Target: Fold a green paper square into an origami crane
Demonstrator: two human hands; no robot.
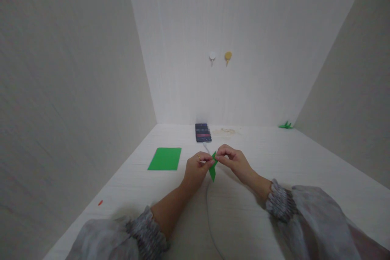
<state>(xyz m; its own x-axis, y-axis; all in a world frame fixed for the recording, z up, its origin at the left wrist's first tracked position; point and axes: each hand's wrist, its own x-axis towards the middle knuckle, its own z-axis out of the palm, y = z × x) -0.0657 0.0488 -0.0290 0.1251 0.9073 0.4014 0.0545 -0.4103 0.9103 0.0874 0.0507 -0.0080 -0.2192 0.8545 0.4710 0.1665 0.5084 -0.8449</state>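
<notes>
Between my hands, above the middle of the white table, is a narrow folded piece of green paper point(213, 172) with a pointed lower end. My left hand point(198, 166), with a ring on one finger, pinches it from the left side. From the right, the thumb and fingertips of my right hand point(233, 160) pinch its upper part. The small folds under my fingertips are hidden. A flat square stack of green paper point(165, 159) lies to the left of my left hand.
A phone point(202, 133) lies near the back wall, its white cable point(209, 211) running toward me beneath my hands. A folded green paper figure point(285, 125) sits in the far right corner. A small red piece point(100, 202) lies at left. Two hooks point(228, 57) hang on the wall.
</notes>
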